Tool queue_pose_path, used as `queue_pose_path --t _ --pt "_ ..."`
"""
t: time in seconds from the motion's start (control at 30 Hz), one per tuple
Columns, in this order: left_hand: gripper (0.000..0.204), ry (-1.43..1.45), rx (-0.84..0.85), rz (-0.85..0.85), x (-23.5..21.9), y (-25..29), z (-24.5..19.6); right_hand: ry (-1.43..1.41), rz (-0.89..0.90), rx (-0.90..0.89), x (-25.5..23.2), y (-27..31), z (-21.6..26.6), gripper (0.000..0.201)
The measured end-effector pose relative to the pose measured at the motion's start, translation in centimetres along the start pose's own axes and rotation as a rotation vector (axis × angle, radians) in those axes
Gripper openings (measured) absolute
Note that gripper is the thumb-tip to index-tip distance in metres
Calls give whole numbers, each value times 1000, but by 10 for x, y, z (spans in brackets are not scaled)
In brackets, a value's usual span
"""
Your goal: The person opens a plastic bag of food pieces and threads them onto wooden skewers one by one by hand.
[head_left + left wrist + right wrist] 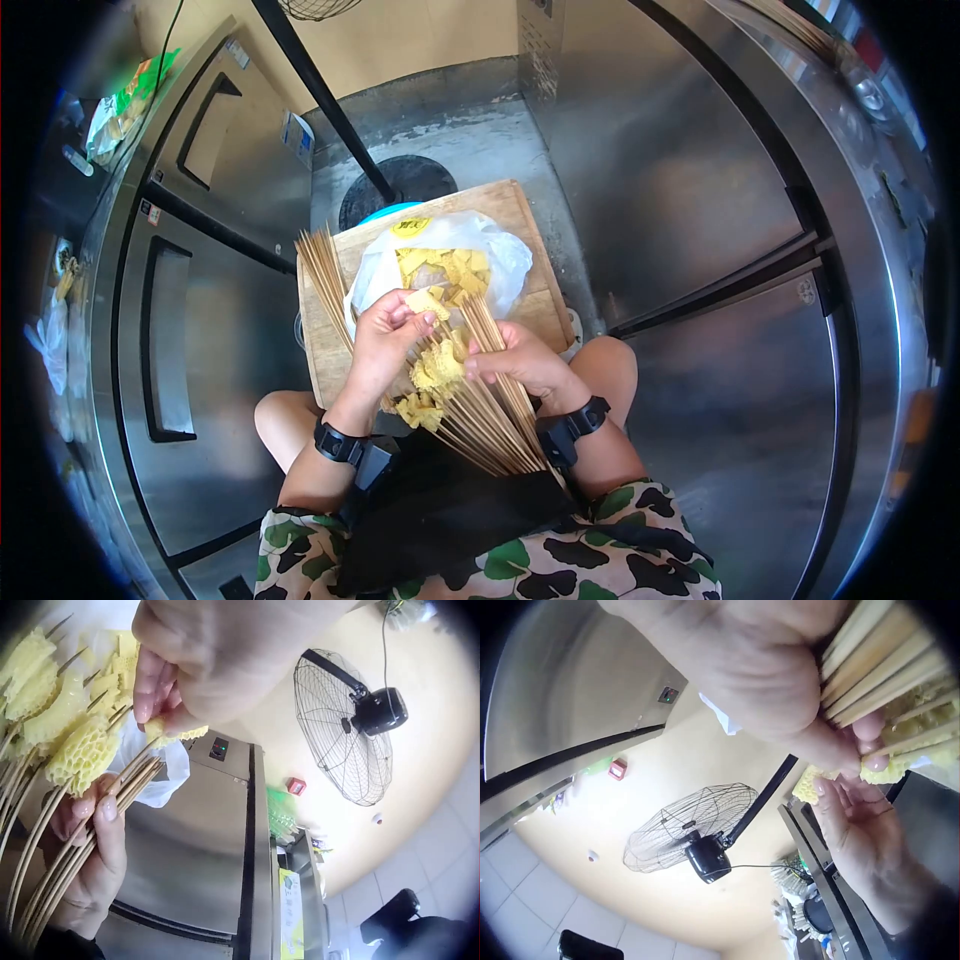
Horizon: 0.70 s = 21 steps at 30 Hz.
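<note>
The left hand (385, 340) pinches a yellow honeycomb-textured piece (427, 304) over the near edge of a white plastic bag (375, 262). Beside it the right hand (520, 362) grips a bundle of thin wooden sticks (487, 335). In the left wrist view, a stick tip from the right hand (94, 862) meets the piece in the left hand (202, 667). Sticks carrying yellow pieces (438, 366) fan out below the hands. In the right wrist view, the right hand (750, 675) partly hides the sticks.
More yellow pieces (460, 268) lie in the bag on a wooden board (522, 215). Loose sticks (322, 275) rest at the board's left side. Steel cabinets (680, 150) stand on both sides, and a black pole (320, 90) rises behind the board.
</note>
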<state>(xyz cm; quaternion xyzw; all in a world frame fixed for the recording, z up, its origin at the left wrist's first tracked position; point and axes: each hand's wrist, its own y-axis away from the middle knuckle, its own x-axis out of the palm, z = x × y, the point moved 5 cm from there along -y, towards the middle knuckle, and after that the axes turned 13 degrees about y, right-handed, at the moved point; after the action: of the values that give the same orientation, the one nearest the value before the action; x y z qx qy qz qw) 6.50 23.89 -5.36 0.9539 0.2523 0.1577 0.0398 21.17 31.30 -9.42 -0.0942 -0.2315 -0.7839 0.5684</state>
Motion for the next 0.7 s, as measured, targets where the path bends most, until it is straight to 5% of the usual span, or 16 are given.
queue_pose_path --t 0.17,0.37,0.57,0.7 --pt "15 -116 -22 -2 3 10 5 32 -2 -3 -1 -1 1 15" --pt "17 76 -209 -30 6 15 15 40 -34 1 -1 1 -1 15" --pt "14 33 -43 -97 13 11 7 53 -19 -12 3 2 5 15" --pt "16 26 -105 -105 8 3 19 65 -41 -25 0 1 2 15"
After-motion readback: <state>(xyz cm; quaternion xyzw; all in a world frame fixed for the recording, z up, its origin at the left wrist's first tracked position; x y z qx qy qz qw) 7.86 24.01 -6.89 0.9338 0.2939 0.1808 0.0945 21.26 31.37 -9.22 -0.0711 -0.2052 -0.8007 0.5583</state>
